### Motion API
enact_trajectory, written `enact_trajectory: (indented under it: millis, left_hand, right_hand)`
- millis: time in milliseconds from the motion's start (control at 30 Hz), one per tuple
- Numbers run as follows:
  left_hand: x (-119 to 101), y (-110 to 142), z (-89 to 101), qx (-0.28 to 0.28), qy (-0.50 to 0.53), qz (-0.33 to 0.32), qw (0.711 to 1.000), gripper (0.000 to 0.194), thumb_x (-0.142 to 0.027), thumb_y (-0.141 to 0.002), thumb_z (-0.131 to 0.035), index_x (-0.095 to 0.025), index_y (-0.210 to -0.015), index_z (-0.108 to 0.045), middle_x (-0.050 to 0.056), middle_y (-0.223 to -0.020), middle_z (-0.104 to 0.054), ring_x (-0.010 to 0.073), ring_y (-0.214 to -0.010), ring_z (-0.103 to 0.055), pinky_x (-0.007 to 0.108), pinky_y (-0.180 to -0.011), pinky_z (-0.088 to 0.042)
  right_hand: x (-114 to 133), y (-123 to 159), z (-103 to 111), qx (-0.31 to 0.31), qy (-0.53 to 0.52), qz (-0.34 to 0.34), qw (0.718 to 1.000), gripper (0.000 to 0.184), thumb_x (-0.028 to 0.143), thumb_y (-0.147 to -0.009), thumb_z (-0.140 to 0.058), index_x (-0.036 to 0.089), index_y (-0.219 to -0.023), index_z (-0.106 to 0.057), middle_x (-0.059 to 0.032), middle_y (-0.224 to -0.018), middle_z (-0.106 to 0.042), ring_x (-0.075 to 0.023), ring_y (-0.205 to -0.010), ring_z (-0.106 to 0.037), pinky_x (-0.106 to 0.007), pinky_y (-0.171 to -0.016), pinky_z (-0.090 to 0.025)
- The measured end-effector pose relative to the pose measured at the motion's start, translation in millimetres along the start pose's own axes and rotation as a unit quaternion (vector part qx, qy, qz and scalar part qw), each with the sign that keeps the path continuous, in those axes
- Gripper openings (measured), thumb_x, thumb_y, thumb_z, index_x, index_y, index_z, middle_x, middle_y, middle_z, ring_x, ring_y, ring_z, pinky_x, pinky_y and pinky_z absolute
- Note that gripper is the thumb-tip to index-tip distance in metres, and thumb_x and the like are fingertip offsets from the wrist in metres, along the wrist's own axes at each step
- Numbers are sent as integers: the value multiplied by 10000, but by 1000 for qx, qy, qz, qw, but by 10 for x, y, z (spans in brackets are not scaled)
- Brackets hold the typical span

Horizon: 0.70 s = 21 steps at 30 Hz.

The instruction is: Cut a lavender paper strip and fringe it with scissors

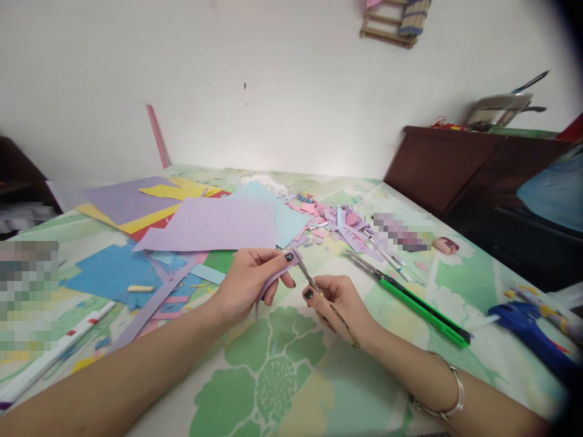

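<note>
My left hand (255, 276) pinches a narrow purple paper strip (272, 280) between thumb and fingers, its tail curling down below the palm. My right hand (339, 300) is closed around a pair of metal scissors (310, 274), whose blades reach the strip's end beside my left thumb. Whether the blades are fully closed is too small to tell. Just behind my left hand lies a large light purple sheet (228, 221) over a pale blue sheet (294, 221). To the right of my right hand rests a green utility knife (421, 309) with its blade out.
Behind the hands is a pile of pink and purple paper scraps (348, 224). Blue paper (107, 273) and a white stick (54, 358) lie left. A dark blue tool (523, 325), possibly a glue gun, sits at the right edge. A brown cabinet (437, 170) stands behind right.
</note>
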<state>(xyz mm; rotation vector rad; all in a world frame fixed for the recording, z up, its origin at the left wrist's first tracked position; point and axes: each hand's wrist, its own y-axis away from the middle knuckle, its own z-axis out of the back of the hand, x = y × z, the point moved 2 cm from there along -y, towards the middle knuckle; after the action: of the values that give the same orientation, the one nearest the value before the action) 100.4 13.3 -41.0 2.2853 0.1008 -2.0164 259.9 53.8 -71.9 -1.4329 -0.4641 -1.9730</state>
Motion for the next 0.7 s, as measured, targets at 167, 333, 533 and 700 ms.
enact_trajectory:
  millis: [167,333,533,700]
  left_hand:
    - [-1,2,-3,-1,-5,2,1000,295,-311,-794,-627,-103,-586,-643,-1,-470,-594,12,-279,-370,153,-321,-230]
    - [0,-1,-9,-4,-8,4,1000,300,-320,-793,-624,-107,-583,-642,-5,-451,-580,15,-276,-360,158,-319,-218]
    - [7,14,0,-5,-13,5,1000,308,-336,-787,-626,-114,-574,-639,-3,-439,-571,20,-278,-348,172,-323,-222]
    - [10,11,0,-4,-13,5,1000,306,-337,-788,-622,-119,-574,-635,-12,-424,-556,23,-279,-349,175,-323,-220]
  right_hand:
    - [-13,-4,9,-7,10,-2,1000,462,530,-796,-546,188,-551,-355,79,-413,-265,-50,-382,-230,-216,-400,-135]
    - [4,-4,12,-15,8,-15,1000,477,532,-775,-568,194,-536,-332,80,-408,-259,-52,-388,-228,-215,-397,-145]
    - [38,-8,12,-20,11,-32,999,479,537,-743,-596,194,-523,-344,75,-403,-272,-54,-389,-230,-216,-393,-159]
    - [17,-7,7,-23,11,-30,999,479,535,-737,-603,194,-520,-345,73,-401,-282,-54,-387,-236,-213,-390,-161]
